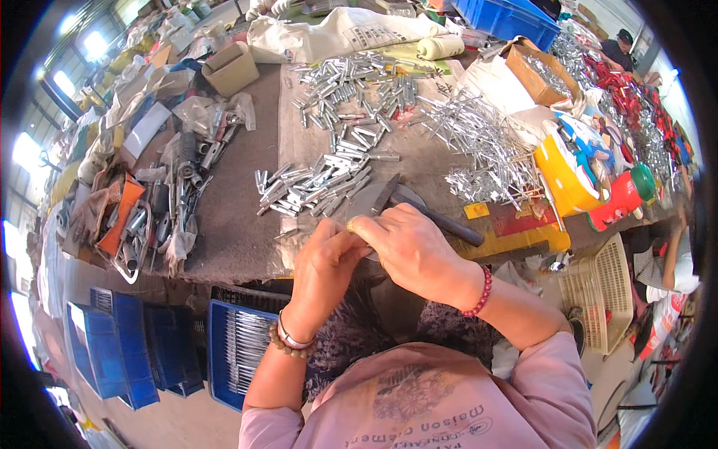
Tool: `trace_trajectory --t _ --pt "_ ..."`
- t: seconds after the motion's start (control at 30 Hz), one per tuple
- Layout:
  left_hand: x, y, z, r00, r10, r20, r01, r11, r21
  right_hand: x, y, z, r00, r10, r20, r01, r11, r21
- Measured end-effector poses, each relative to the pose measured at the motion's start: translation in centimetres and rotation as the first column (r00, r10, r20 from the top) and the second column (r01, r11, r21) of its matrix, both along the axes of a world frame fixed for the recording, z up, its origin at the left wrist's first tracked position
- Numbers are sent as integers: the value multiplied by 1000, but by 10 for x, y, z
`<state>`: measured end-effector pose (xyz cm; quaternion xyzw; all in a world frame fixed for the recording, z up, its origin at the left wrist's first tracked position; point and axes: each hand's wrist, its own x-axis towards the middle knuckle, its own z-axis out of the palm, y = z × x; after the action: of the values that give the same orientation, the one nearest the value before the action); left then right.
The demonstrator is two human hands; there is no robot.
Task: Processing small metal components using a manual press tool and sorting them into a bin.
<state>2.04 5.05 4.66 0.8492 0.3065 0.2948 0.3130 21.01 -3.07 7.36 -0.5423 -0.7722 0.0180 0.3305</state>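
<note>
The fingers of the left hand [323,258] and right hand [420,251] are curled close together; how far they are closed, and what is held, cannot be told. Just beyond them on the bench [235,217], smooth silver tubes [321,183] are heaped, many slanted away to the right. Between the right fingers and the scattered thin pins [479,131], the way is partly crossed by a dark hammer [455,227], its handle pointed rightward.

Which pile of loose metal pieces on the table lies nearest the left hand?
The pile of thick silvery pieces, just beyond the left hand; the pile of thin rods lies farther right.
</note>
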Motion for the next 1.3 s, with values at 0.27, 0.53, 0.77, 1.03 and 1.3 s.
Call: trace_trajectory --t 0.27,0.53,0.77,1.03,1.3 --pt "-2 0 -7 999 -27 46 24 998 59 6 -4 -3 999 19 -39 -20 1000 -19" --pt "-1 -1 -5 1000 0 24 -2 999 54 38 -32 4 964 -263 29 264 964 -38" --pt "-1 -1 -3 1000 12 8 -12 1000 13 47 -44 -9 920 -386 -74 379 921 -92" --pt "1 -1 -4 999 -6 52 7 1000 -10 22 -72 17 940 -317 -127 304 946 -113" --pt "4 -1 -2 998 -24 51 24 1000 11 18 -77 18 951 -296 -90 283 950 -132"
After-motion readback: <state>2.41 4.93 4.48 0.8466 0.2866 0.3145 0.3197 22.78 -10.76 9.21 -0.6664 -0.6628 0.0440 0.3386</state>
